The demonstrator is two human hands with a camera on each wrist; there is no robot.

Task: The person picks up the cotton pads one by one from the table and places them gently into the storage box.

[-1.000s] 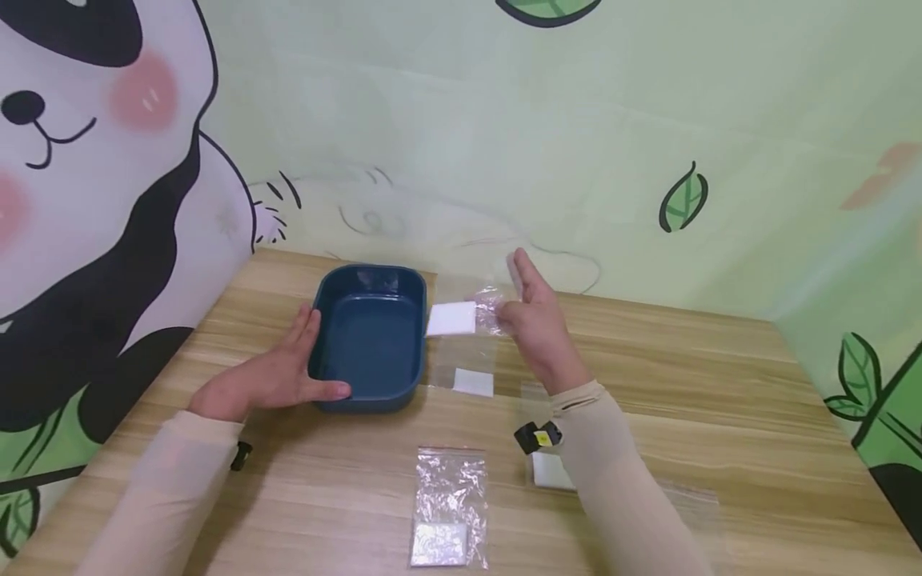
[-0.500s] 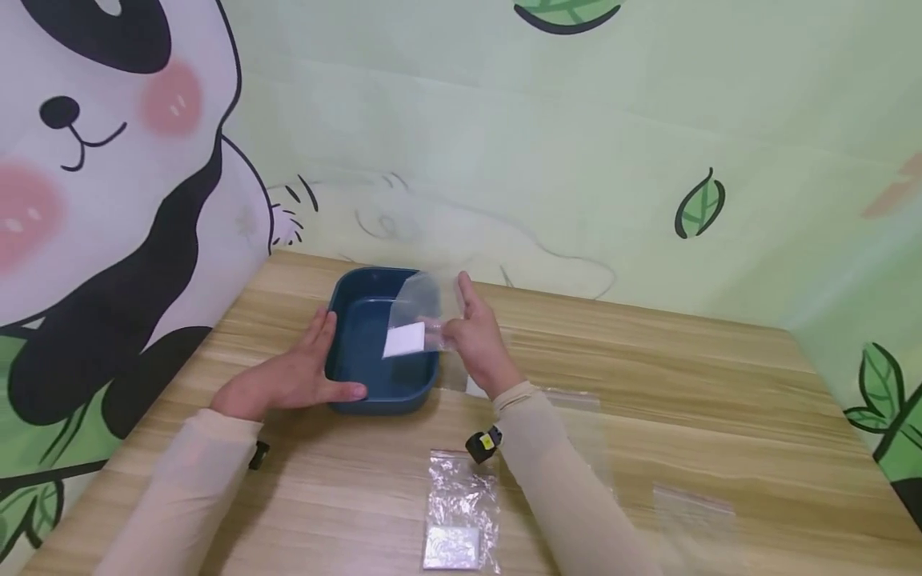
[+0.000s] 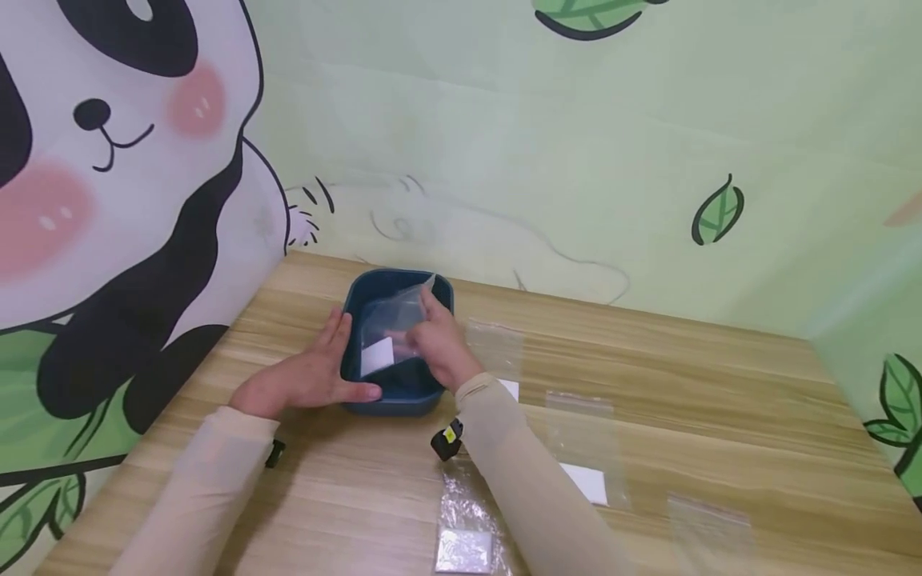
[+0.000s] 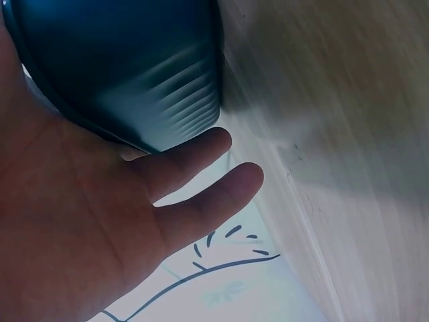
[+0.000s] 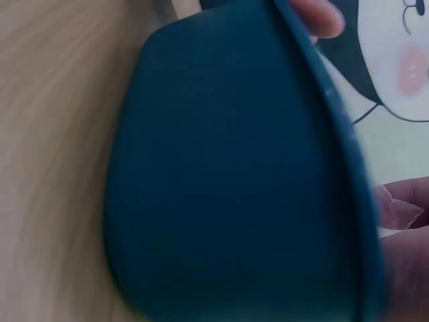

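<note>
Just left of the fingertips of the right hand (image 3: 442, 340), a clear bag (image 3: 405, 314) with a white card (image 3: 377, 357) slanted over the hollow of the blue dish (image 3: 403, 407); whether it touched bottom was unclear. That hand's thumb and fingers pinched the bag's right side. Opposite them, the left hand (image 3: 306, 380) lay unclenched, its fingers straight beside the outer wall, thumb on the near rim. Other bags (image 3: 495, 346) lay on the table (image 3: 346, 512) right of the pinching fingers.
</note>
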